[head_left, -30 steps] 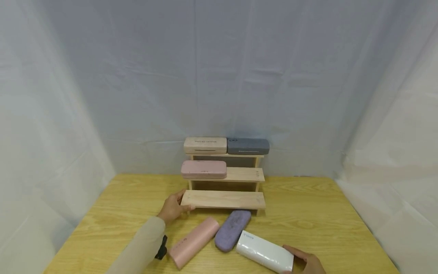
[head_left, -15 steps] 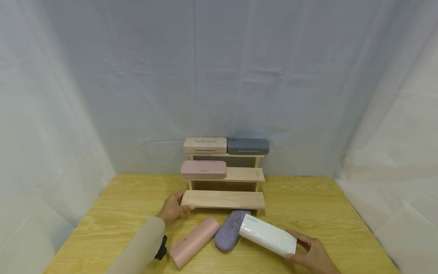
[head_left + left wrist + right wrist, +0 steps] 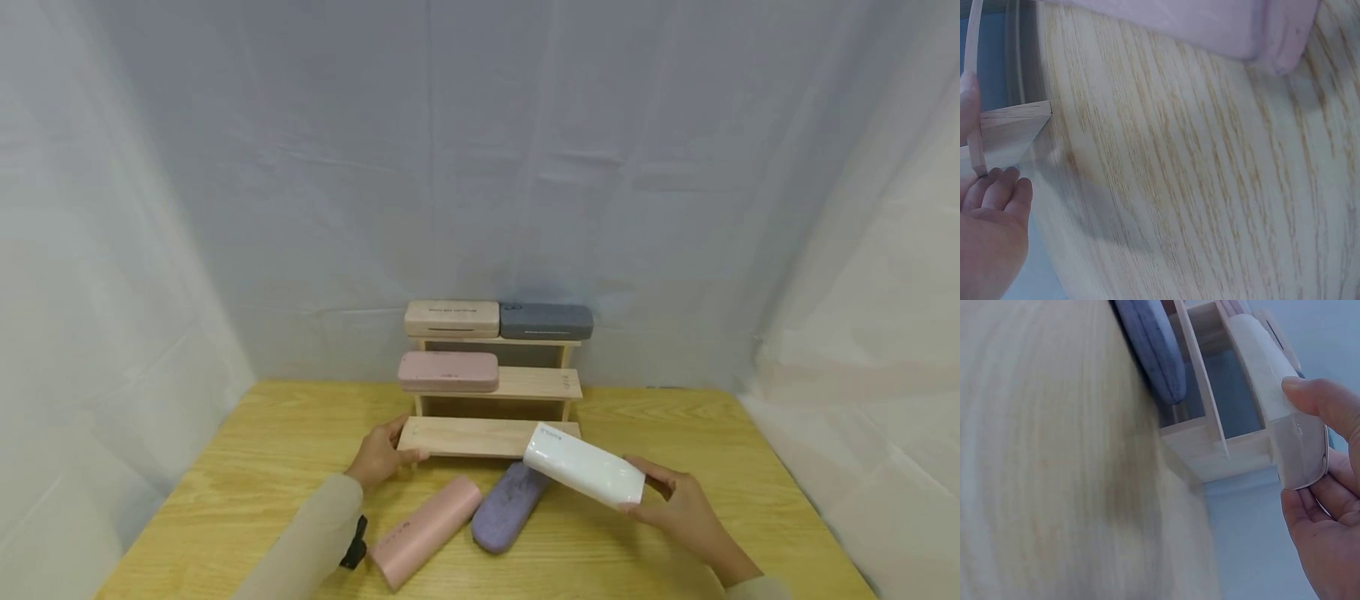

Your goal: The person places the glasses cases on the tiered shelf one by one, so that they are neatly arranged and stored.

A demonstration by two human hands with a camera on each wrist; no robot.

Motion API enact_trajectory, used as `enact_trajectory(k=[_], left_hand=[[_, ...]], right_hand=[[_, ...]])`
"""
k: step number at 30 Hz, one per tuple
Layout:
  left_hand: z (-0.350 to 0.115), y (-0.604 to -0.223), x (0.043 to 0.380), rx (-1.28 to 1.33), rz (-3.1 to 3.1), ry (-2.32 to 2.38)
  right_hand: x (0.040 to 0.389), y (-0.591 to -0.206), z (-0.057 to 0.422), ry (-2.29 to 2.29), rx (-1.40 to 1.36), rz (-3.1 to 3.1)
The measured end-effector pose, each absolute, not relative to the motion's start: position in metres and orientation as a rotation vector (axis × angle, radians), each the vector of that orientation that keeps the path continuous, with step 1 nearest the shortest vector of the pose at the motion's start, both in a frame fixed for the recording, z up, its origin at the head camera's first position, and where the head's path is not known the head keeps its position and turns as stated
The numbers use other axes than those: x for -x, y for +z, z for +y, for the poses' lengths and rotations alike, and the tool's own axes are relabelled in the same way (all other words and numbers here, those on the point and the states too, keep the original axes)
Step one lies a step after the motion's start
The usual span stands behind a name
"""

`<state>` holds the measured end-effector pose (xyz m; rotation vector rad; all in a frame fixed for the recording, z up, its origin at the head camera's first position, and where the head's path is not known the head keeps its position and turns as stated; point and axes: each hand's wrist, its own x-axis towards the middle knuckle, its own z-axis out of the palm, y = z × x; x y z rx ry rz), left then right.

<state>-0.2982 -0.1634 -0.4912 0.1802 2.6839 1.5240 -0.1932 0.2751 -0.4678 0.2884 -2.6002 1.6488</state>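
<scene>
My right hand point(image 3: 684, 510) grips a white glasses case point(image 3: 587, 467) by its right end, thumb on the near side and fingers on the far side. The case is raised off the table, tilted, its left end overlapping the bottom step in the head view. With my left hand point(image 3: 380, 454) I hold the left end of the bottom board of a three-step wooden display rack point(image 3: 465, 437); the left wrist view shows fingers point(image 3: 1005, 190) at the board's edge. A purple glasses case point(image 3: 510, 510) and a pink metallic glasses case point(image 3: 426, 533) lie on the table before the rack.
On the top step sit a beige glasses case point(image 3: 452, 319) and a blue-grey glasses case point(image 3: 546, 322) side by side. A light pink case point(image 3: 448, 372) occupies the middle step's left half. Pale cloth point(image 3: 495, 167) hangs behind and at both sides of the wooden table point(image 3: 720, 450).
The right hand has lifted the white case from the table and carried it up and toward the rack. My left hand stays on the bottom board.
</scene>
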Motion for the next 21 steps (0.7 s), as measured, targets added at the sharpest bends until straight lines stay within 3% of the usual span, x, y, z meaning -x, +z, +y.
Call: enact_trajectory(k=[21], left_hand=[[-0.164, -0.495, 0.297, -0.159, 2.648, 1.553]], right_hand=[[0.279, -0.425, 0.272, 1.686, -0.453, -2.608]])
